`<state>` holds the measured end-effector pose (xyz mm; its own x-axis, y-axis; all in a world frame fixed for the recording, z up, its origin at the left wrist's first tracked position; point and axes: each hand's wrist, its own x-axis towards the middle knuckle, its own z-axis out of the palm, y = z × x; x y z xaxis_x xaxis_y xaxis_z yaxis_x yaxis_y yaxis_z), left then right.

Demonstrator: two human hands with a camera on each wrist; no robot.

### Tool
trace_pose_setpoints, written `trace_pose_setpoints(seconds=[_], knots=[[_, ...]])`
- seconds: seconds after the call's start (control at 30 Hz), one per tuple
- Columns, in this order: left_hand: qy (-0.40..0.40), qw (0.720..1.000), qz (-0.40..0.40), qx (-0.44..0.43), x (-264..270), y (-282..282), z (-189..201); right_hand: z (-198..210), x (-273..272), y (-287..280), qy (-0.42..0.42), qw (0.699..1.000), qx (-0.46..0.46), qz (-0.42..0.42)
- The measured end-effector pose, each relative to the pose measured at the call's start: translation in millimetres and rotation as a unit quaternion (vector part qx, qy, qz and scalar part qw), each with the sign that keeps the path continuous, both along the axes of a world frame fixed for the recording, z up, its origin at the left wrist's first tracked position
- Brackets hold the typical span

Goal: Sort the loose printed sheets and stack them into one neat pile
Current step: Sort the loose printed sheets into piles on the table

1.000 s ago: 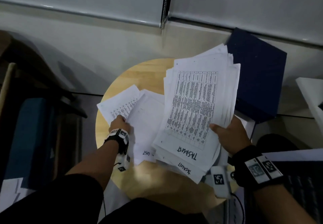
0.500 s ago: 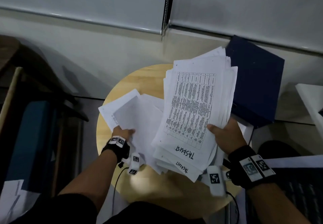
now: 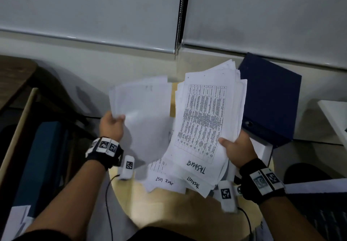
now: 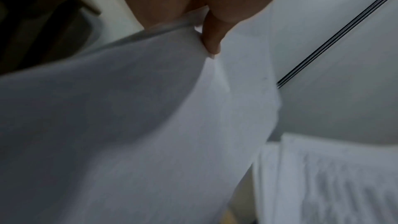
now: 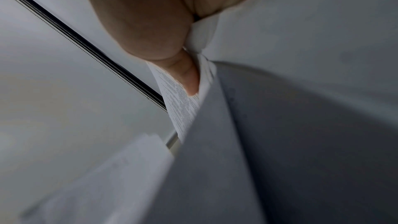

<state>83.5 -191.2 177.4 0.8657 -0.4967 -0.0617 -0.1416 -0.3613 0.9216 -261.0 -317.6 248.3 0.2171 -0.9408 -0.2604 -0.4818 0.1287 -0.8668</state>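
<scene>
Printed white paper sheets (image 3: 204, 120) sit fanned in my right hand (image 3: 237, 148), thumb clamped on top, above the round wooden table (image 3: 169, 212). My left hand (image 3: 111, 126) pinches a few blank-side sheets (image 3: 142, 113) by their edge. I should lay these squarely onto the bundle, corners matched, then tap edges on the tabletop. No containers hold anything; a dark blue binder (image 3: 270, 98) stands closed beside the table.
</scene>
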Motion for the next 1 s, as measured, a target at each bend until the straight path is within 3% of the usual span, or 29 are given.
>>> trace_pose_setpoints(seconds=[0.13, 0.2, 0.3, 0.37, 0.53, 0.67, 0.9, 1.0], knots=[[-0.004, 0.987, -0.015, -0.16, 39, 0, 86, 2, 13, -1, -0.013, 1.0, 0.0, 0.011], [0.034, 0.968, -0.055, -0.242, 41, 1, 125, 3, 22, 0, -0.024, 0.999, 0.008, 0.019], [0.079, 0.959, -0.102, -0.254, 22, -2, 152, 2, 37, 6, -0.037, 0.998, 0.025, 0.037], [0.108, 0.965, -0.125, -0.203, 3, -6, 142, -1, 44, 11, -0.065, 0.995, 0.049, 0.054], [0.149, 0.975, -0.16, -0.026, -22, -15, 53, 1, 50, 26, -0.155, 0.974, 0.125, 0.11], [0.139, 0.975, -0.165, 0.05, -34, -16, 14, -1, 45, 31, -0.136, 0.972, 0.125, 0.145], [0.115, 0.99, -0.064, -0.04, -56, -34, 34, -7, 45, 30, -0.13, 0.969, 0.208, 0.005], [0.125, 0.99, -0.039, -0.057, -60, -41, 39, -11, 43, 27, -0.122, 0.973, 0.192, 0.039]])
